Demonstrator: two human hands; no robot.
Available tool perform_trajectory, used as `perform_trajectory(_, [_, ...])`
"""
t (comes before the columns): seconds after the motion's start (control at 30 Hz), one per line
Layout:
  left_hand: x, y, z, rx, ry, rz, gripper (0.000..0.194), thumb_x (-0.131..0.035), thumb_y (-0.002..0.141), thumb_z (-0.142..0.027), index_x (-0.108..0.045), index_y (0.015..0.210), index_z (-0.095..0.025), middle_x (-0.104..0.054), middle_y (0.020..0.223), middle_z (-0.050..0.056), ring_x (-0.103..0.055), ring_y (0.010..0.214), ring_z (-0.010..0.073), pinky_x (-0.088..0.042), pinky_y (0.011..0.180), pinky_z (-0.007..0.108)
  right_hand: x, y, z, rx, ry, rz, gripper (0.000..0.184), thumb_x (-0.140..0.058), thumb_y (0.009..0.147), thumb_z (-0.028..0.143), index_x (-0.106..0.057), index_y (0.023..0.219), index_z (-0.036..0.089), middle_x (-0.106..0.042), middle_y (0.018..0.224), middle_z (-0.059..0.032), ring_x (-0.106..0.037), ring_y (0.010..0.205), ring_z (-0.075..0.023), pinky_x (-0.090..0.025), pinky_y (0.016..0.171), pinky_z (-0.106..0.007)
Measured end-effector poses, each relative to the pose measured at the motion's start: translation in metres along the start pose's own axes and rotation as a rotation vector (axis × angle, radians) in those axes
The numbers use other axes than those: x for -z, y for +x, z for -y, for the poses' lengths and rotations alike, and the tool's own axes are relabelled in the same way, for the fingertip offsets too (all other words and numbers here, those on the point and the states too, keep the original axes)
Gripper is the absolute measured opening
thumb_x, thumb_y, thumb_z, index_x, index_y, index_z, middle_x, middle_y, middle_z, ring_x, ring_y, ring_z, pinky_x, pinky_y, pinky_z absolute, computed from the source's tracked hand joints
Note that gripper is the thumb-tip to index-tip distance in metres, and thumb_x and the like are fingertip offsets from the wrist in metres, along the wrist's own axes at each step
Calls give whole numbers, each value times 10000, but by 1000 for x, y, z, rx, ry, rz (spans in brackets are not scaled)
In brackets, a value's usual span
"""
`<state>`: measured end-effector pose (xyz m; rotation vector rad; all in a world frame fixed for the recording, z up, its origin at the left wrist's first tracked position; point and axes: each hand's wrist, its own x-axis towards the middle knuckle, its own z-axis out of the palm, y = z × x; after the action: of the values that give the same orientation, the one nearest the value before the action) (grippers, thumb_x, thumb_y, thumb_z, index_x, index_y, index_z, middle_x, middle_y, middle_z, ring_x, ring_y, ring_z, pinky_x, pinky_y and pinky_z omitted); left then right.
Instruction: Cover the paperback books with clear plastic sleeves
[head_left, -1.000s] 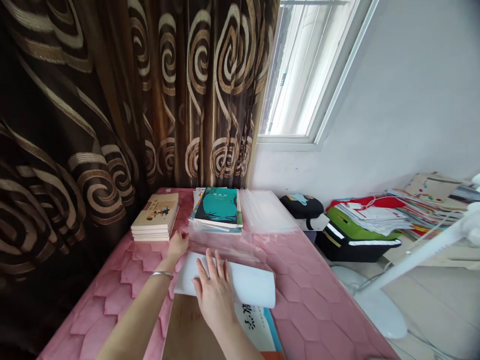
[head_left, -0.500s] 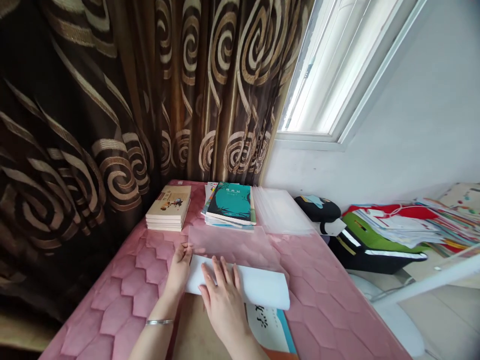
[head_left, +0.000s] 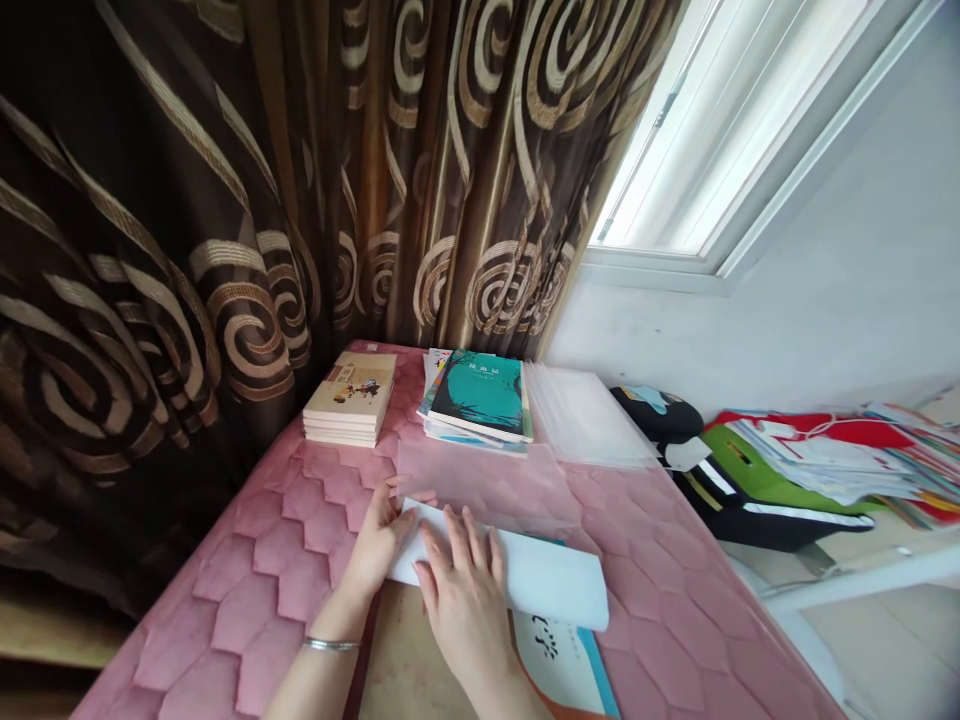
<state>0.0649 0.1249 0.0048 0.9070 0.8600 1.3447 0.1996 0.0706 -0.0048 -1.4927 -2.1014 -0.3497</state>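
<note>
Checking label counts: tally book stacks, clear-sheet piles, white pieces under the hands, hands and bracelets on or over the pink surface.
Book stacks: 2 (cream stack, teal-topped stack)
Clear-sheet pile: 1
White piece: 1
Hands: 2 (left hand, right hand)
Bracelet: 1
Total: 7

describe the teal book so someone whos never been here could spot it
Look at the pink quilted surface in front of the brown spiral-patterned curtain. Near its far edge, a loose pile of books lies between a stack of cream books and some clear plastic sheets. The teal book with dark plant silhouettes is on top, its colour unlike either neighbour's.
</note>
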Motion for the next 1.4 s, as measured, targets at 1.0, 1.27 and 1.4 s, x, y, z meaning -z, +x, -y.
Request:
perform_trajectory(1.0, [7, 4, 9, -183, 376, -207, 423, -654, 762, -499, -544, 1039, -198, -645, 873, 15, -570, 767, 144, -442, 704, 256, 18, -5, -127, -404, 121, -78, 541, -469, 886, 532, -520, 1324, 218, -467, 1425, -149, -381, 1318, -377, -354, 1012, -595])
perform_trajectory(1.27, [1, 1, 0, -184, 389, -211, 448, -664, 740, -537, -545, 1024, -211, -620, 790, -5, -583, 764, 161, -435, 680, 259, 8, -9, -155, -808, 913, -159, 774, -734, 684, 511, -476, 1344, 200, -616, 1256, -121, -572, 1153, -273, -470, 957, -401])
perform_trajectory(1.4, [1, 0, 0, -176, 398, -196, 483, -662, 736, -554, -540, 1039, -200, -638, 819, 8, -579, 738, 158, -435, 672, 262, 16, -3, -153, -975, 1222, -207, 846, -849, 532, 473, -558, 1277, 197, -715, 969, -52, -662, 857, -228, -535, 725, -314])
